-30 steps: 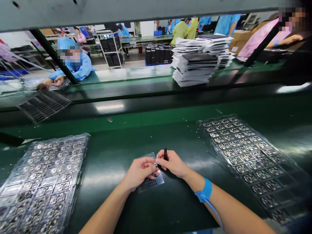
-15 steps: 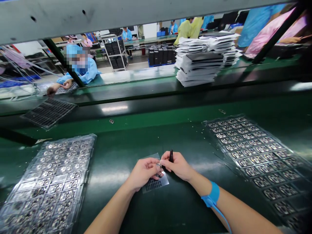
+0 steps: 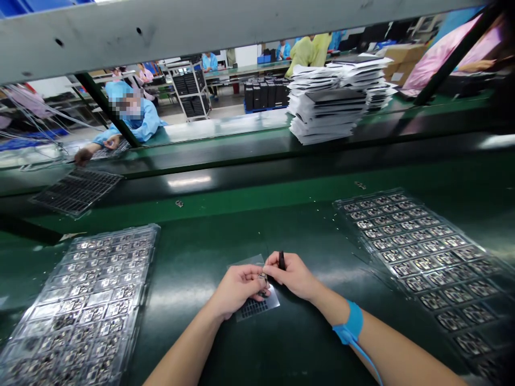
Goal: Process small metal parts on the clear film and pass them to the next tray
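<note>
Fingertips of my left hand (image 3: 237, 289) pinch a small metal part (image 3: 264, 277); my right hand (image 3: 295, 274) is closed on a black tool (image 3: 281, 260) touching it, both above a clear sheet (image 3: 257, 306) at the counter's (image 3: 241, 225) near edge, between two trays of parts (image 3: 84, 300) (image 3: 418, 252).

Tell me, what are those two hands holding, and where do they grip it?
The left hand pinches a small metal part at its fingertips. The right hand grips a black tool low down, its top poking above the fingers.

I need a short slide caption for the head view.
Both hands pinch a small metal part over a clear sheet, between two trays.
</note>
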The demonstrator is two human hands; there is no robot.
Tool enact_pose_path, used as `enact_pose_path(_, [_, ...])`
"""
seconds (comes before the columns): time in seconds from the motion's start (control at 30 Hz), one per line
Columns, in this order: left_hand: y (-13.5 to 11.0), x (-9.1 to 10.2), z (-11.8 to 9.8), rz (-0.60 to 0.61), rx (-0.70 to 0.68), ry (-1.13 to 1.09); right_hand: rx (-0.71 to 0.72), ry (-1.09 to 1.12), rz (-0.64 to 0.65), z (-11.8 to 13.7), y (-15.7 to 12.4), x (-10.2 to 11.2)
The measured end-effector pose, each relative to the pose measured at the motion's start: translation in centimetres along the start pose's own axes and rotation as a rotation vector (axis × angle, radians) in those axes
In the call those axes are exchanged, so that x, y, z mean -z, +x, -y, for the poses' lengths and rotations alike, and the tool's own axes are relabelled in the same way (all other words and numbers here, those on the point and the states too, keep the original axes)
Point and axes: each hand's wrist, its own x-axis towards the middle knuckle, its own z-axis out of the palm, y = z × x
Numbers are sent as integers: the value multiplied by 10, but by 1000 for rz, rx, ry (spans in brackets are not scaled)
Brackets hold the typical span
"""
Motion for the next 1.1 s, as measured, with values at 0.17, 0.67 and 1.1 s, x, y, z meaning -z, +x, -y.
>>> enact_pose_path(0.17, [0, 0, 2, -9, 3, -26, 5, 11, 2, -1, 0, 0])
enact_pose_path(0.67, [5, 14, 3, -232, -60, 5, 254, -250, -189, 19, -13, -2])
enact_pose_path(1.1, [8, 22, 3, -255, -58, 17, -67, -268, 121, 14, -28, -19])
